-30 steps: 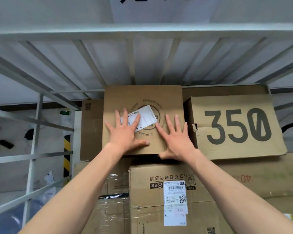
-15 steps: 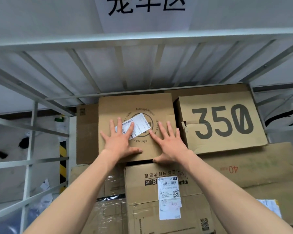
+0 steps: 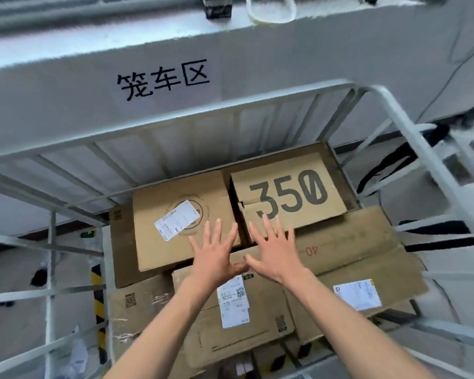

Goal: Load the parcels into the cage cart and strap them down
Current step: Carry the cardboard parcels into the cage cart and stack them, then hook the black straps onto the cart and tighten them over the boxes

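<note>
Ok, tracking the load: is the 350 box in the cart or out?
In. The 350 box lies on a bigger box, inside the cart bars.

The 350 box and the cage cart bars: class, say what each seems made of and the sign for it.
350 box: brown cardboard, matt, likely corrugated; creased flap and printed digits. Cage cart bars: probably metal tube, pale grey coat with slight sheen; thin straight rails, bent corner.
</note>
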Demonstrator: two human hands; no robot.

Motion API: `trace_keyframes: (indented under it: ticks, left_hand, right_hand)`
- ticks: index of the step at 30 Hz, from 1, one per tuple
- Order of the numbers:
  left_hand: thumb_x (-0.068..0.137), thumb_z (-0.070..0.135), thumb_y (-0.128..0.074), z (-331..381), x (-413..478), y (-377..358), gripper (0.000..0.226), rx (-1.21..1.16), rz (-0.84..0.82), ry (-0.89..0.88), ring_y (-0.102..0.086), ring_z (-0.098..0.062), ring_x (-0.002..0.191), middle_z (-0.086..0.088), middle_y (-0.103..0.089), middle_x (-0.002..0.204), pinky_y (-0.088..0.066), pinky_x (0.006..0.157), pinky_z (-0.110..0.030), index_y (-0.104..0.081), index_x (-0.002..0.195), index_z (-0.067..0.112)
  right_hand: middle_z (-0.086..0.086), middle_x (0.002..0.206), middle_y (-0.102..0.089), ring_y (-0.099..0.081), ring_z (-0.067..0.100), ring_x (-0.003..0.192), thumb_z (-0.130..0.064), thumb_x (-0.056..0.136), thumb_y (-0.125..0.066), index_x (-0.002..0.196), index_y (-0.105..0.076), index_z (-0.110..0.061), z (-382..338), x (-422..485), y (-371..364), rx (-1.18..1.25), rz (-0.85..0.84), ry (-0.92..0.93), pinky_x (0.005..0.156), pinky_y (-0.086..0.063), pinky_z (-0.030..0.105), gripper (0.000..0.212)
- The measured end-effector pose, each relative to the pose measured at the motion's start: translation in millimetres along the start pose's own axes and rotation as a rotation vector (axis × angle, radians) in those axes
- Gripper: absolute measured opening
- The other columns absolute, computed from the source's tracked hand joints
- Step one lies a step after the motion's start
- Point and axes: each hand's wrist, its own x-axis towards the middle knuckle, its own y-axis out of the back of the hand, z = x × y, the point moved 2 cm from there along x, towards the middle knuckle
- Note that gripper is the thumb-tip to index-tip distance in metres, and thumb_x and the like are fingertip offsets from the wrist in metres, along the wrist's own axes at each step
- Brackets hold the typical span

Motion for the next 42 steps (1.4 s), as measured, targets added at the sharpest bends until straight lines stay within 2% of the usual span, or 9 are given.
trace_keyframes:
  ticks: [5, 10, 13, 19, 24, 30, 35, 38, 42]
  left_hand:
    - [0.077, 0.085, -0.048, 136, -46, 7, 0.112, 0.030, 0.008, -0.101, 0.011, -0.033, 0.153, -0.009, 0.007, 0.168, -0.005, 0.117, -0.067, 0.013, 0.157, 0.035]
    - [0.084, 0.076, -0.051, 288, -98, 7, 0.104, -0.028, 0.011, -0.212, 0.018, -0.029, 0.152, -0.006, 0.016, 0.167, -0.002, 0.119, -0.065, 0.011, 0.158, 0.036]
    - [0.087, 0.068, -0.055, 373, -127, -2, 0.101, -0.083, 0.016, -0.277, 0.016, -0.029, 0.153, -0.007, 0.011, 0.167, -0.002, 0.119, -0.064, 0.008, 0.158, 0.035]
    - [0.086, 0.065, -0.059, 497, -151, -26, 0.103, 0.032, -0.020, -0.416, 0.019, -0.026, 0.152, -0.005, 0.016, 0.166, 0.003, 0.119, -0.064, 0.010, 0.157, 0.037]
    - [0.087, 0.065, -0.058, 552, -119, -26, 0.099, 0.059, -0.030, -0.415, 0.013, -0.028, 0.153, -0.006, 0.010, 0.168, 0.000, 0.118, -0.067, 0.007, 0.158, 0.038]
    - [0.089, 0.063, -0.057, 592, -49, 9, 0.097, -0.004, 0.014, -0.322, 0.009, -0.030, 0.154, -0.006, 0.005, 0.168, -0.001, 0.117, -0.066, 0.003, 0.159, 0.032]
    - [0.092, 0.063, -0.052, 621, 32, 29, 0.094, 0.017, 0.013, -0.262, 0.001, -0.032, 0.154, -0.004, -0.014, 0.166, -0.002, 0.117, -0.065, -0.001, 0.160, 0.025]
    - [0.091, 0.063, -0.051, 634, 68, 30, 0.084, 0.014, -0.024, -0.229, -0.003, -0.032, 0.153, 0.000, -0.027, 0.160, -0.002, 0.115, -0.068, -0.016, 0.158, 0.024]
    - [0.097, 0.051, -0.047, 645, 101, 28, 0.045, 0.056, -0.101, -0.213, -0.016, -0.029, 0.150, 0.009, -0.048, 0.145, -0.006, 0.112, -0.072, -0.050, 0.137, 0.032]
  right_hand:
    - [0.013, 0.166, 0.011, 0.013, 0.039, 0.152, -0.065, 0.097, -0.023, 0.159, 0.005, -0.030, 97, -124, 13, 0.122, 0.084, -0.214, 0.119, 0.002, 0.063, 0.076]
    - [0.018, 0.165, -0.012, -0.011, 0.044, 0.151, -0.066, 0.092, -0.018, 0.159, -0.015, -0.026, 213, -264, 12, 0.231, 0.155, -0.417, 0.116, -0.015, 0.068, 0.079]
    - [0.016, 0.166, 0.006, 0.004, 0.041, 0.153, -0.062, 0.098, -0.024, 0.160, 0.004, -0.025, 280, -348, 10, 0.253, 0.115, -0.492, 0.118, -0.004, 0.063, 0.077]
    - [0.015, 0.166, 0.011, 0.008, 0.038, 0.153, -0.053, 0.102, -0.032, 0.159, 0.006, -0.026, 378, -456, 19, 0.329, 0.202, -0.518, 0.121, -0.007, 0.058, 0.074]
    - [0.014, 0.166, 0.011, 0.006, 0.035, 0.153, -0.051, 0.103, -0.032, 0.159, 0.007, -0.026, 421, -463, 18, 0.347, 0.219, -0.506, 0.122, -0.008, 0.054, 0.073]
    - [0.013, 0.166, 0.014, 0.009, 0.035, 0.153, -0.047, 0.104, -0.031, 0.159, 0.008, -0.026, 459, -403, 36, 0.348, 0.162, -0.387, 0.122, -0.006, 0.053, 0.071]
    - [0.011, 0.166, 0.015, 0.008, 0.034, 0.153, -0.044, 0.105, -0.032, 0.159, 0.009, -0.026, 499, -344, 54, 0.374, 0.098, -0.337, 0.122, -0.007, 0.051, 0.070]
    - [0.010, 0.166, 0.017, 0.009, 0.034, 0.153, -0.046, 0.105, -0.032, 0.158, 0.010, -0.027, 518, -319, 57, 0.393, 0.028, -0.309, 0.123, -0.007, 0.051, 0.071]
    - [0.011, 0.167, 0.013, 0.006, 0.034, 0.154, -0.046, 0.105, -0.030, 0.159, 0.010, -0.026, 551, -291, 72, 0.412, 0.018, -0.302, 0.124, -0.008, 0.051, 0.070]
